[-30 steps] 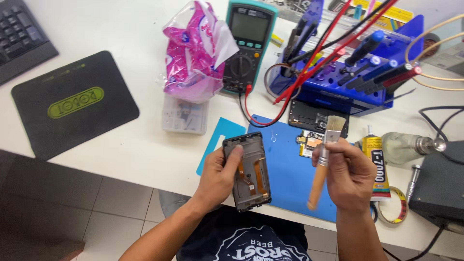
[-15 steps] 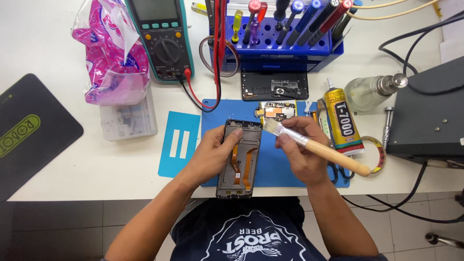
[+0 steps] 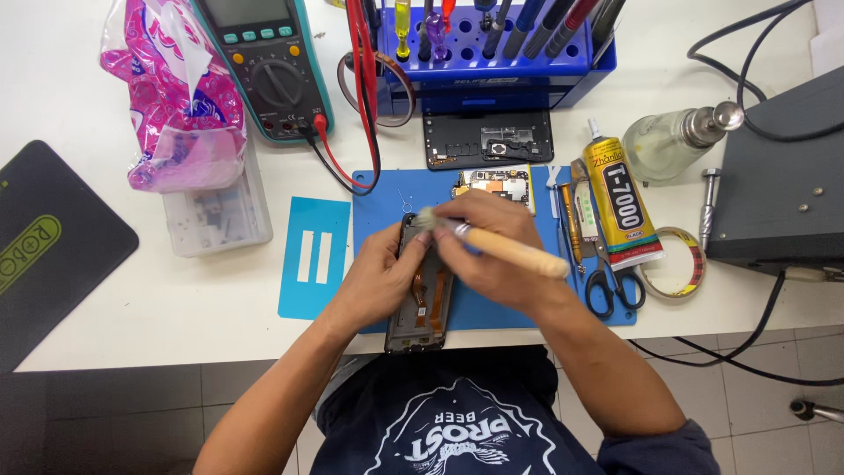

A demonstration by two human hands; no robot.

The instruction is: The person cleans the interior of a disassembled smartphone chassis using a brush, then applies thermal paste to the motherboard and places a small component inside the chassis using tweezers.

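The right hand, at the centre of the frame, has its fingers curled together around a wooden-handled brush, whose pale bristles touch the top edge of an opened phone frame. The left hand pinches that frame from its left side, thumb over the edge and fingers underneath, holding it just above the blue work mat near the table's front edge. Orange flex cables show inside the frame. Just above the hands on the mat lies a small circuit board, and above that a black phone back panel. Right of the hands lie a glue tube, scissors and a tape roll. At the upper left stand a multimeter and a pink bag; a blue tool rack fills the top centre.
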